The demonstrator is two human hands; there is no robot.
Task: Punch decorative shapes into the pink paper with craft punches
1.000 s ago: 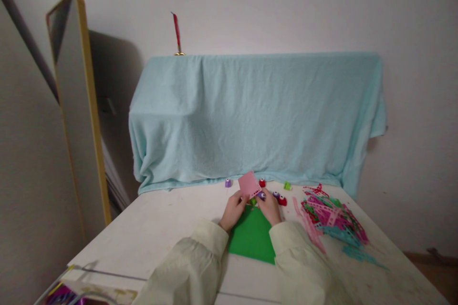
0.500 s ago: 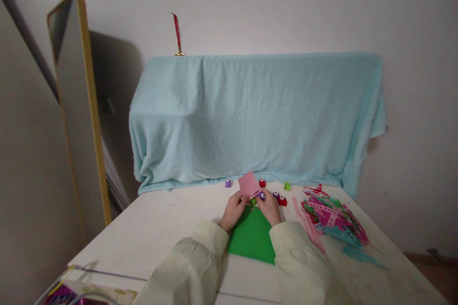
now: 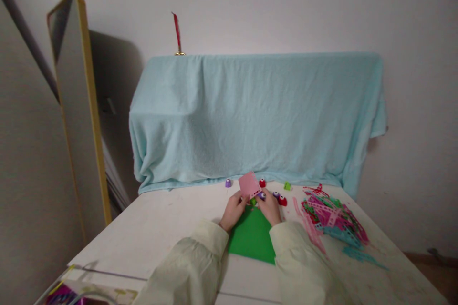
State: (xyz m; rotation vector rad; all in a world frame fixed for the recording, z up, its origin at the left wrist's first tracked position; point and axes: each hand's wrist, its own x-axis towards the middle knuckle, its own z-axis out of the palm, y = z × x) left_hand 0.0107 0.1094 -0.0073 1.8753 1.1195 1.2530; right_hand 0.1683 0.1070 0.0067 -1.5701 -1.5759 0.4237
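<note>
Both hands hold a small pink piece of paper (image 3: 249,184) up over the table, tilted, with a row of punched holes along its lower and right edges. My left hand (image 3: 233,210) pinches its lower left corner. The fingers of my right hand (image 3: 270,207) close on the lower right corner. Right behind those fingers shows a small purple craft punch (image 3: 263,196); whether they touch it I cannot tell. A bit of a light green object (image 3: 253,201) peeks out between the hands. Beneath my wrists lies a green sheet (image 3: 252,240), flat on the white table (image 3: 179,219).
Small punches stand at the back: a purple one (image 3: 228,183), a red one (image 3: 262,182), a green one (image 3: 287,186), another red one (image 3: 282,200). Cut perforated strips (image 3: 334,214) are heaped at right. A light blue cloth (image 3: 250,119) hangs behind; a mirror (image 3: 88,105) leans at left.
</note>
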